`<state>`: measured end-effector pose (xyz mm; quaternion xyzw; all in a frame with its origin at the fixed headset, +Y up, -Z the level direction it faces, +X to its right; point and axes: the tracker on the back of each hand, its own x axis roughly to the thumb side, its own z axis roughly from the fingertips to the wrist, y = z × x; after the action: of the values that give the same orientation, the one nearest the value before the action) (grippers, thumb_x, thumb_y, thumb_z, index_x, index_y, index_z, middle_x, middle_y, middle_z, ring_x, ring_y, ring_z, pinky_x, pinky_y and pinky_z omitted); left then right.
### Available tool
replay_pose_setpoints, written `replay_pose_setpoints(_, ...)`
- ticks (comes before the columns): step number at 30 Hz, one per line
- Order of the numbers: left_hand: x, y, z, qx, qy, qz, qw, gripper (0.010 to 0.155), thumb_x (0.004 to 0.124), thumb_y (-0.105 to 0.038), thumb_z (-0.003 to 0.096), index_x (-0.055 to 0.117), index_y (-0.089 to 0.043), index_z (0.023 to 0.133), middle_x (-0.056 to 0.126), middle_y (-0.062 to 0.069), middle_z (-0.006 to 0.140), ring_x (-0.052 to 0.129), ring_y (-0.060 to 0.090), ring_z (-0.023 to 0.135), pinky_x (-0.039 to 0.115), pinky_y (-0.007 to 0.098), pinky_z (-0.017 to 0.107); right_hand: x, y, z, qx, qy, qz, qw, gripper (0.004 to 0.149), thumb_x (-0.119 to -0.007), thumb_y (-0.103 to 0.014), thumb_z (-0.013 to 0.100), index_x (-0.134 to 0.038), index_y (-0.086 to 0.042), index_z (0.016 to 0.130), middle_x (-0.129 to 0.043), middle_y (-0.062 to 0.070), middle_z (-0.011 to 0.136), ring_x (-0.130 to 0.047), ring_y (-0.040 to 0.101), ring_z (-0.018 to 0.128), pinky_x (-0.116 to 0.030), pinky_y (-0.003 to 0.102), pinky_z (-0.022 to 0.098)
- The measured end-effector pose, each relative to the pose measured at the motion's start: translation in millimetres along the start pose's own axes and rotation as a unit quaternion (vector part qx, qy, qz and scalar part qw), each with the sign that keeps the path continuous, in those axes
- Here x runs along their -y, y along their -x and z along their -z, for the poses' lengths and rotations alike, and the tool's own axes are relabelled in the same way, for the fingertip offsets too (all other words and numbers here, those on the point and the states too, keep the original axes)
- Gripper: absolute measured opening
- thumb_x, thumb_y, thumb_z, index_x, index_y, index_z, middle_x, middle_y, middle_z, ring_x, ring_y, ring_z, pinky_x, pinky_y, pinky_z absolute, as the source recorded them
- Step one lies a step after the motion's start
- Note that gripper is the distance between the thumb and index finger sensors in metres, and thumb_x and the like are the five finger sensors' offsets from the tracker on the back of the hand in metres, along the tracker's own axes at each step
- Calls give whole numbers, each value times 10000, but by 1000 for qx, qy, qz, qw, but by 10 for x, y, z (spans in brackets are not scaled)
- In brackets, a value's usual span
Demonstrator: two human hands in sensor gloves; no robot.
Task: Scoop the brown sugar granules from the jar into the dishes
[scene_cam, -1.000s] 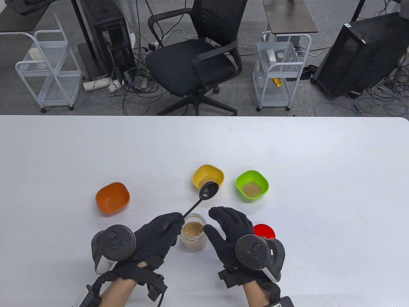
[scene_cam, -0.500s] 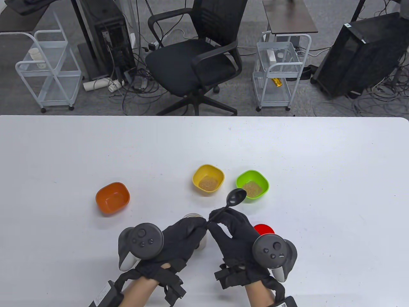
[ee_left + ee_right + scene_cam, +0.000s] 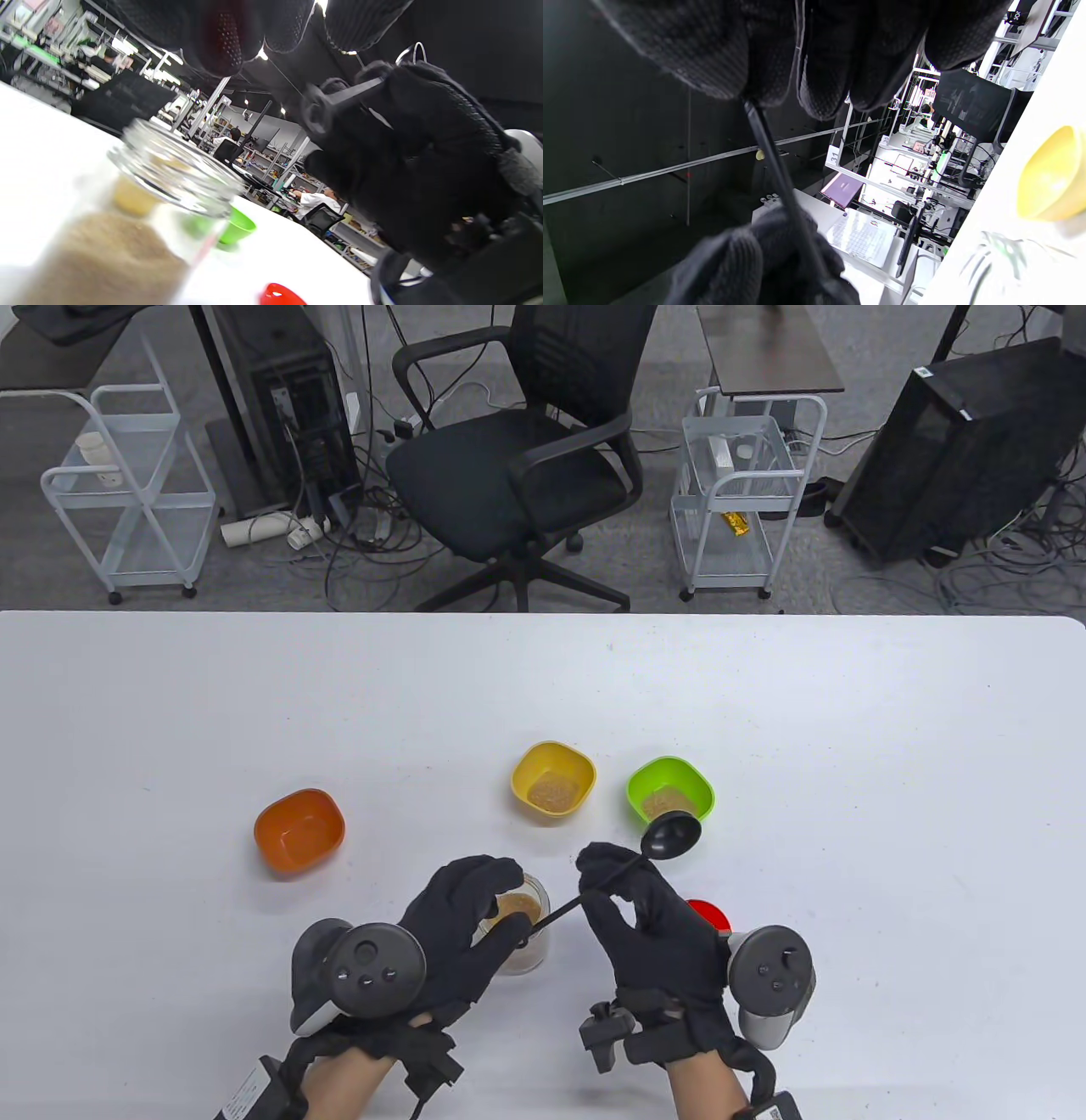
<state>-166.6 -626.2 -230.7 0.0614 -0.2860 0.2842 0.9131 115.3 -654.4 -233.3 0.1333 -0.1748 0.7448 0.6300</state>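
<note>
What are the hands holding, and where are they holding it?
The right hand pinches the black spoon midway along its handle. The left hand wraps around the jar, its thumb near the handle's end.

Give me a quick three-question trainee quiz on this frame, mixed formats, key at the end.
1. True or false: the orange dish already holds sugar.
2. Which hand grips the spoon? A) left hand B) right hand C) neither
3. Fill in: the spoon's bowl hangs at the near rim of the ____ dish.

Key:
1. False: it looks empty; the yellow dish and the green one hold sugar.
2. B: its fingers pinch the handle, while the left hand is at the jar.
3. green
</note>
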Motion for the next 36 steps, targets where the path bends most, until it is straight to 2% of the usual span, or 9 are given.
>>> replay_pose_setpoints(4,-72,174,-70,-21,22,68,997,648,691,-493,638,534,-145,1161,593,124,1169,718,375,1033,564,604,803,23,20,8,3,3,-11,1000,397,-760,-450,530,-726,-251,872,-1015,19,829,-1039,327,769,-775,599,669)
replay_pose_setpoints(7,-88,316,-123,-42,51,114,991,677,691,-503,635,490,-164,1185,521,117,1222,571,405,1154,435,662,838,24,22,12,2,10,-29,1000,417,-759,-441,528,-708,-228,883,-1050,-26,721,-1089,282,673,-821,575,635)
replay_pose_setpoints(10,-94,422,-157,-61,79,149,984,719,683,-541,623,450,-187,1204,419,112,1275,408,421,1224,336,717,844,13,31,26,-3,-1,-32,999,458,-761,-411,534,-650,-197,924,-998,-42,703,-1044,289,698,-796,581,642)
replay_pose_setpoints(15,-13,575,-210,-83,96,185,974,779,666,-581,612,358,-213,1225,283,110,1309,240,421,1253,235,734,840,-6,43,28,-4,0,-46,999,482,-777,-371,536,-610,-210,958,-939,-42,735,-982,309,750,-796,573,637)
replay_pose_setpoints(21,38,708,-246,-112,113,177,971,809,661,-594,603,325,-206,1229,244,118,1310,210,426,1247,213,731,830,-14,52,18,-1,10,-67,998,467,-776,-337,537,-637,-277,978,-897,-43,786,-974,311,746,-821,560,611)
replay_pose_setpoints(24,31,736,-261,-119,108,164,973,813,663,-592,603,323,-201,1229,243,123,1309,214,430,1243,220,730,830,-7,50,6,0,20,-82,996,447,-780,-337,532,-672,-339,966,-902,-51,794,-1036,273,653,-879,517,549)
replay_pose_setpoints(28,25,744,-267,-123,107,163,973,818,660,-598,600,319,-199,1228,242,123,1308,220,435,1240,229,728,829,4,37,-8,9,35,-120,992,429,-796,-340,525,-719,-362,946,-933,-54,778,-1096,182,426,-960,415,396)
replay_pose_setpoints(30,23,751,-272,-125,107,159,973,821,661,-598,600,318,-196,1229,242,125,1307,219,432,1240,233,727,828,3,34,-11,10,37,-125,991,428,-812,-334,520,-750,-340,943,-951,-45,773,-1099,161,378,-979,379,340)
replay_pose_setpoints(36,8,773,-291,-132,106,155,973,820,663,-595,600,322,-193,1227,244,130,1305,224,436,1236,237,724,827,-20,9,-7,13,27,-136,990,500,-857,-265,499,-750,-161,976,-952,18,811,-1107,120,458,-1008,347,411)
